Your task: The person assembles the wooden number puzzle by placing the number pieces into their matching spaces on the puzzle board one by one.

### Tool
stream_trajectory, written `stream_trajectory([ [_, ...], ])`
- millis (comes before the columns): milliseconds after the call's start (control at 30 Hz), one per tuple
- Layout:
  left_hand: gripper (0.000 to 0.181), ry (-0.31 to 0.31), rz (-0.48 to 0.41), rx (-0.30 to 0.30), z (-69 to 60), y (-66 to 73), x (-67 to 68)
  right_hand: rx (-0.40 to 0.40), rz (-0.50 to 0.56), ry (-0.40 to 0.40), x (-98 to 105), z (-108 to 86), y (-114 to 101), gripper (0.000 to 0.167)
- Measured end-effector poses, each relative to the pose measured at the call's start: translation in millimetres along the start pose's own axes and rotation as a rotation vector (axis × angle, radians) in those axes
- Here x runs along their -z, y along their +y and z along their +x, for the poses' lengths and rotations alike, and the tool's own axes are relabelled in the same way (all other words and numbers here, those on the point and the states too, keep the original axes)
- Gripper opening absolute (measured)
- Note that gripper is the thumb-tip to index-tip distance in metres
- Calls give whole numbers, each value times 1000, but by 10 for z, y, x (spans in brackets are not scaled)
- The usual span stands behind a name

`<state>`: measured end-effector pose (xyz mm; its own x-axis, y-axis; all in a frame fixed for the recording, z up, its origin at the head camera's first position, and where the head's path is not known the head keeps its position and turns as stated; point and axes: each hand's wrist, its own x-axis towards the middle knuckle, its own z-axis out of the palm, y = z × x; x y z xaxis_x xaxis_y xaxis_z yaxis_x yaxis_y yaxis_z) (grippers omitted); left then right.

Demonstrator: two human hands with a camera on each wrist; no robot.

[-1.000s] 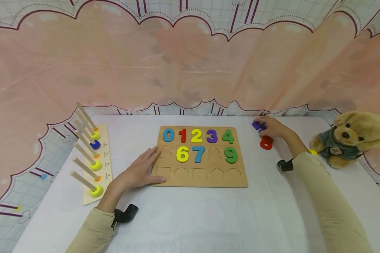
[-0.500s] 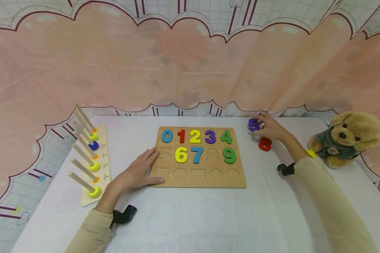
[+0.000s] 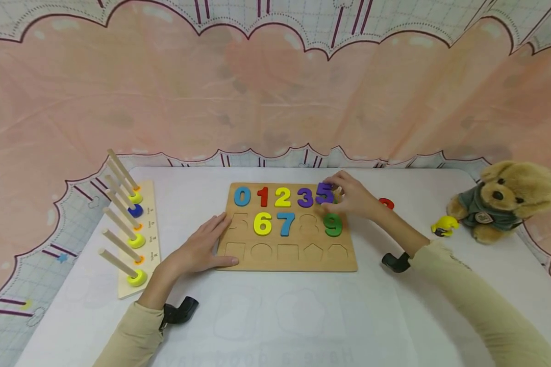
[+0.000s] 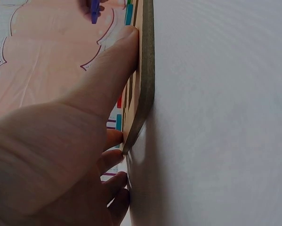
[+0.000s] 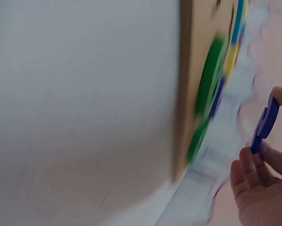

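Note:
A wooden number board (image 3: pixel 286 260) lies on the white table, with coloured digits in its top two rows and bare outlines in the lowest row. My left hand (image 3: pixel 201 247) rests on the board's left edge, fingers straight and thumb along the near corner. My right hand (image 3: pixel 355 196) pinches a purple number 5 (image 3: pixel 324 193) above the board's upper right, between thumb and fingers; the right wrist view shows that purple 5 (image 5: pixel 265 123) held clear of the board. It covers most of the green 4 in the head view. Below it sits the green 9 (image 3: pixel 332 225).
A red number 8 (image 3: pixel 386 203) lies right of the board, partly behind my right forearm. A teddy bear (image 3: pixel 500 201) and a small yellow toy (image 3: pixel 444 226) stand further right. At left is a peg board (image 3: pixel 151 229) with upright pegs and coloured rings.
My right hand has picked up the purple 5 from the table's right side and carried it left over the board. My left hand has stayed on the board's edge.

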<state>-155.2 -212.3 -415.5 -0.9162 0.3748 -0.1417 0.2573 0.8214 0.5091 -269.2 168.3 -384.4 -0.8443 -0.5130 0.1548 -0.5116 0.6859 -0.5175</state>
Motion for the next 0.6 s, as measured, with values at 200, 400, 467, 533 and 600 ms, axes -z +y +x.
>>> stream_trajectory([
  [200,101,-5,-6,-5,-5,6,13,79,-1,-81,-303,24,-510,62],
  [400,101,4,-5,-17,-13,22,28,84,-20,-167,-561,156,-953,60],
  [467,101,4,-8,-18,-13,24,29,93,-47,-198,-653,219,-1070,61],
  [533,101,2,-9,-16,-10,21,27,116,-68,-234,-747,292,-1171,61],
  [600,101,-2,-10,-12,-6,15,20,132,-94,-266,-837,366,-1255,63],
])
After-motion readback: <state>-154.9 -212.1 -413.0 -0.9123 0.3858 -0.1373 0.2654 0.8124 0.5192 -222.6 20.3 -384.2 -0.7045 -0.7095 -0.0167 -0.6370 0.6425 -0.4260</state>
